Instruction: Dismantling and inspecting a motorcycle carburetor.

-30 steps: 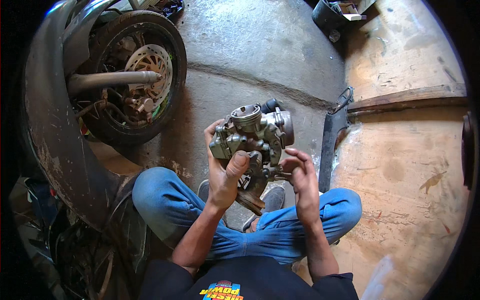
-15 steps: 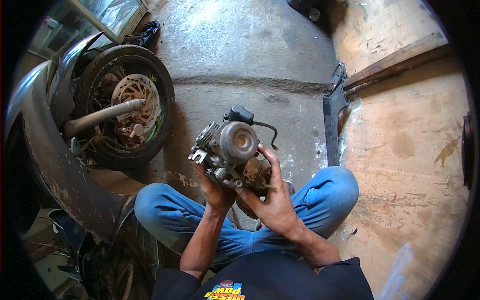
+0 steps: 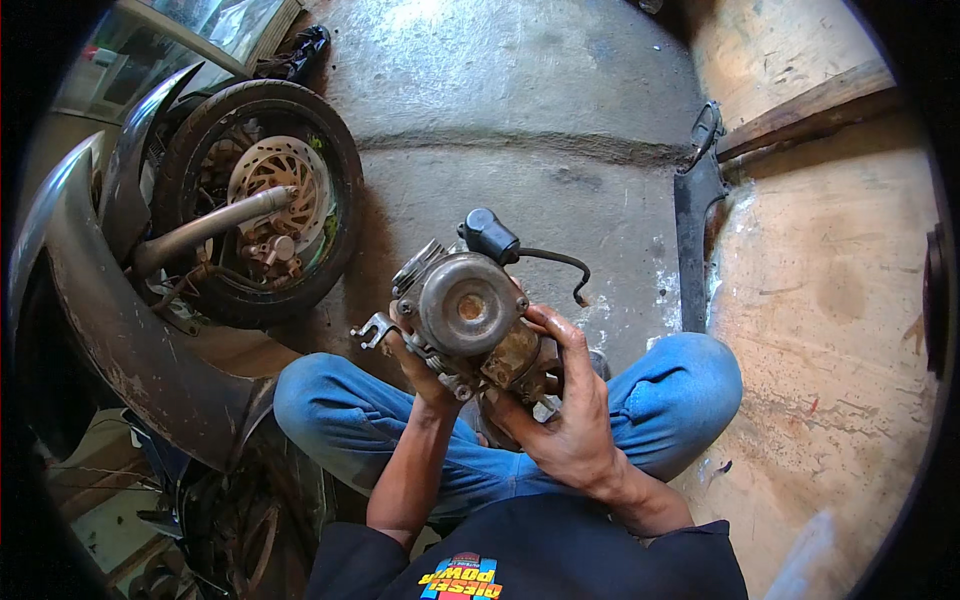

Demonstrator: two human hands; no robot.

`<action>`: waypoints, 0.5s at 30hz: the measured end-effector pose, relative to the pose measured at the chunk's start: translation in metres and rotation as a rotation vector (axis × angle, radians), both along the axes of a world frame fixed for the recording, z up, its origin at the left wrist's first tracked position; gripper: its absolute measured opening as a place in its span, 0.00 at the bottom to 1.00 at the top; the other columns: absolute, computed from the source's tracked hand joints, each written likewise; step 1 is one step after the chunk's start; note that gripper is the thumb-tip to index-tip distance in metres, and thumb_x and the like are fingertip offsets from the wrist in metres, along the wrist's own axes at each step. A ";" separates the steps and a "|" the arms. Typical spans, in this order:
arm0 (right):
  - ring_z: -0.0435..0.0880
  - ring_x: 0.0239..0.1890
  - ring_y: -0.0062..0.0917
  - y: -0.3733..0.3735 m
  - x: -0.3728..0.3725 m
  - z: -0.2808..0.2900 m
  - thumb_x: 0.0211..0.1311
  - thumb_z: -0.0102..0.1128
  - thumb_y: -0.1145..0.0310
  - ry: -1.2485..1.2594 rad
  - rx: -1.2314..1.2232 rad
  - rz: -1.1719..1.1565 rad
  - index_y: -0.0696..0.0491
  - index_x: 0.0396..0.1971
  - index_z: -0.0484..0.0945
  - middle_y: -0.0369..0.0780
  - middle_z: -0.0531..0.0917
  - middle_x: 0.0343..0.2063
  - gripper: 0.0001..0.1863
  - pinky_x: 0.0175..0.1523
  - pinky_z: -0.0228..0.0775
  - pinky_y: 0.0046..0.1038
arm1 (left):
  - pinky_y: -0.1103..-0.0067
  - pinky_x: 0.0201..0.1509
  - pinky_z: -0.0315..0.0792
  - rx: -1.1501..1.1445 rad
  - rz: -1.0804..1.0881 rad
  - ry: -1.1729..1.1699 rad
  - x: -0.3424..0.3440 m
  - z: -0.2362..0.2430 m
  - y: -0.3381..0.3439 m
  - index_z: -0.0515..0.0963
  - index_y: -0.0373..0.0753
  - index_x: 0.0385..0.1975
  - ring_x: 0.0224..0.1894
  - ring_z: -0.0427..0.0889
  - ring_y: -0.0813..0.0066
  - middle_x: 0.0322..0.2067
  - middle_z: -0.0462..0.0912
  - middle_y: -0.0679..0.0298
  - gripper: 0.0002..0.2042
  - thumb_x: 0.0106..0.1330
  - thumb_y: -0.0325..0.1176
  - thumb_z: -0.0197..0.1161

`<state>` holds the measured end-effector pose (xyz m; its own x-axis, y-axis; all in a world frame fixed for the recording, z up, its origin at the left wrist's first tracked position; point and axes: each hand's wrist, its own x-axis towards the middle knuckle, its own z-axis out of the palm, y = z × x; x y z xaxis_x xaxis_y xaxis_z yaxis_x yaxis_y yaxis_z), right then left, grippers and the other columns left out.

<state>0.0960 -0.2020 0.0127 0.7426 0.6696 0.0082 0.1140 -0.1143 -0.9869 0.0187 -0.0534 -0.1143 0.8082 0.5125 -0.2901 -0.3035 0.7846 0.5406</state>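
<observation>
- Meanwhile, a black-tyred wheel point(image 3: 262, 170) with a holed metal disc point(image 3: 250, 168) sits left, well apart.
- Rightward, a long dark plastic panel point(image 3: 692, 245); neither obstructs.
- Above the lap point(image 3: 478, 475), a grey metal carburetor point(image 3: 475, 335) has turned since a second ago, bringing its dished round cap point(image 3: 450, 290) into view.
- The right hand point(image 3: 572, 425) clasps its lower right, the left hand point(image 3: 428, 385) its lower left, some fingertips hidden.
- A thin black hose point(image 3: 558, 257) juts right.
</observation>
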 end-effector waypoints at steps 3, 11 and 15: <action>0.79 0.62 0.34 -0.001 0.001 0.000 0.55 0.73 0.79 0.061 0.028 -0.004 0.59 0.71 0.58 0.51 0.73 0.63 0.45 0.58 0.81 0.32 | 0.66 0.61 0.78 -0.013 -0.043 -0.005 0.000 0.007 0.003 0.68 0.32 0.63 0.59 0.76 0.61 0.57 0.73 0.49 0.45 0.62 0.72 0.56; 0.79 0.61 0.31 -0.003 -0.004 0.005 0.55 0.69 0.82 0.334 0.102 -0.058 0.55 0.70 0.58 0.47 0.75 0.59 0.43 0.59 0.79 0.30 | 0.65 0.65 0.75 0.201 -0.078 0.092 0.001 0.055 0.009 0.62 0.36 0.70 0.62 0.78 0.65 0.60 0.76 0.54 0.39 0.70 0.61 0.57; 0.78 0.58 0.25 0.000 0.001 0.007 0.57 0.69 0.82 0.711 0.247 -0.113 0.54 0.69 0.58 0.41 0.77 0.55 0.41 0.62 0.73 0.28 | 0.77 0.58 0.70 0.323 -0.123 0.097 0.026 0.082 0.006 0.69 0.38 0.53 0.51 0.76 0.78 0.48 0.77 0.63 0.27 0.71 0.57 0.59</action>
<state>0.0966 -0.2017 0.0195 0.6891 0.6297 -0.3586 -0.5583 0.1460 -0.8167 0.0452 -0.0474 -0.0327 0.8460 0.4911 -0.2074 -0.1529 0.5962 0.7881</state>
